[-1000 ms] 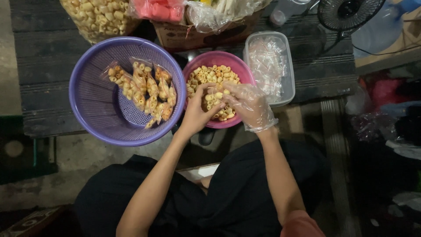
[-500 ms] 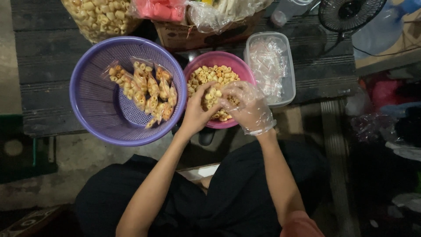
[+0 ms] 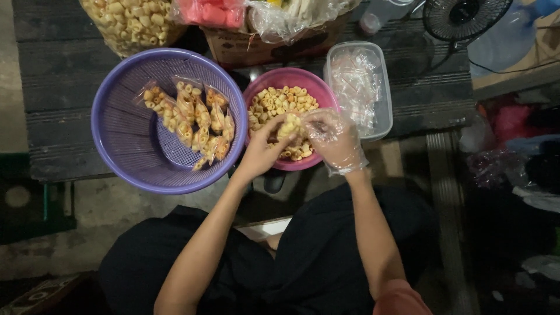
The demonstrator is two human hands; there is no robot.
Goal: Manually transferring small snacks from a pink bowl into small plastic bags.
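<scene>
A purple basket point(image 3: 125, 146) stood on the dark surface point(image 3: 58, 87) and held small filled packets point(image 3: 192, 119). Just right of it, over the pink bowl point(image 3: 265, 84) of snacks point(image 3: 280, 100), the bare left hand point(image 3: 259, 153) pinched a small bag point(image 3: 290, 125). The gloved right hand point(image 3: 335, 143) closed on the same bag. A clear box point(image 3: 382, 87) of empty bags stood beside the bowl.
</scene>
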